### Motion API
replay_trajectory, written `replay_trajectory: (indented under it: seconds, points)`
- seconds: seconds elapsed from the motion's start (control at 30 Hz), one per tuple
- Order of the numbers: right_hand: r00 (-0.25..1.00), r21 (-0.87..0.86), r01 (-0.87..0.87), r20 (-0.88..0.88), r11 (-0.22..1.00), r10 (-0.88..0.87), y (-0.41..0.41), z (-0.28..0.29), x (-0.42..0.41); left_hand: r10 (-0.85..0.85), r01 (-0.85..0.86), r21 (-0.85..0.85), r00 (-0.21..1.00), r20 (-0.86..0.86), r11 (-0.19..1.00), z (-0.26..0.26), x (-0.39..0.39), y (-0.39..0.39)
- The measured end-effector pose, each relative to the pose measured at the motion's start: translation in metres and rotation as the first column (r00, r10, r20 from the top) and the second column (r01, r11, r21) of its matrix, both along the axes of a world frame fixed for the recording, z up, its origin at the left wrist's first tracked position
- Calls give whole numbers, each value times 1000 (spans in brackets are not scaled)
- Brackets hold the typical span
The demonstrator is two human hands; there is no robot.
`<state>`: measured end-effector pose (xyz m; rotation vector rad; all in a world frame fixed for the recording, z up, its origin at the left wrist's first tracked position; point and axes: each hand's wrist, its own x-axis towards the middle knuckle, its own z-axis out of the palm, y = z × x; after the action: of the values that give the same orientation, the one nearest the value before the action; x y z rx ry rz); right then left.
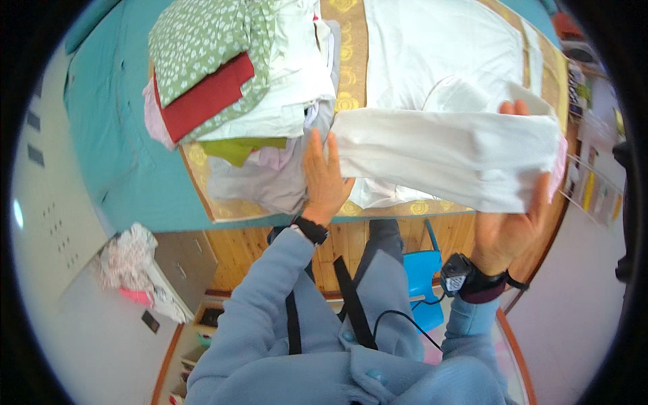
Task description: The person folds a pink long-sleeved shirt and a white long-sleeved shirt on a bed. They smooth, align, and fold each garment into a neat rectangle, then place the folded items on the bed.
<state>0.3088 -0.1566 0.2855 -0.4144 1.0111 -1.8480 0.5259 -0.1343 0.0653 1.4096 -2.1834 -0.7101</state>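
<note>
A long white folded cloth (440,147) stretches sideways in front of me. Its right end lies in my right hand (506,238), with the thumb near the lower edge and fingertips showing past the upper edge. At the cloth's left end, my left hand (326,182) rests flat with its fingers spread, against or just beside the edge. Beneath and beyond the folded cloth, a larger white cloth or garment (430,45) is spread out. To the left is a pile of folded clothes, including a green patterned piece (202,45), a red piece (212,96) and a grey garment (258,187).
A gold-patterned mat (349,45) underlies the clothes on a bed with a teal cover (101,136). Below the bed edge are a wooden panel (243,253) and a blue plastic chair (422,273). A cabinet (182,263) bearing fabric stands at lower left. A black cable (400,314) hangs near my right wrist.
</note>
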Motion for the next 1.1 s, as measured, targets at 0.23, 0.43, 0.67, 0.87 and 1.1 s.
replay_trajectory:
  seconds: [0.23, 0.43, 0.67, 0.87, 1.1]
  points:
    - [989, 127, 7, -146, 992, 12, 52, -2, -135, 195, -191, -73, 980, 48, 979, -34, -46, 29]
    - [998, 152, 33, -54, 988, -25, 90, -27, -203, 100, -96, -98, 994, 38, 991, -32, -50, 62]
    - [993, 210, 0, 115, 978, -25, 117, -99, -238, -76, 178, -183, 885, 459, 967, -32, -56, 50]
    - [989, 181, 42, 131, 983, -66, 134, -126, -249, -146, 146, -5, 989, -16, 989, 7, -63, 29]
    - [985, 160, 5, 172, 987, -33, 139, -127, -249, -195, 199, -184, 980, 38, 963, -19, -91, -74]
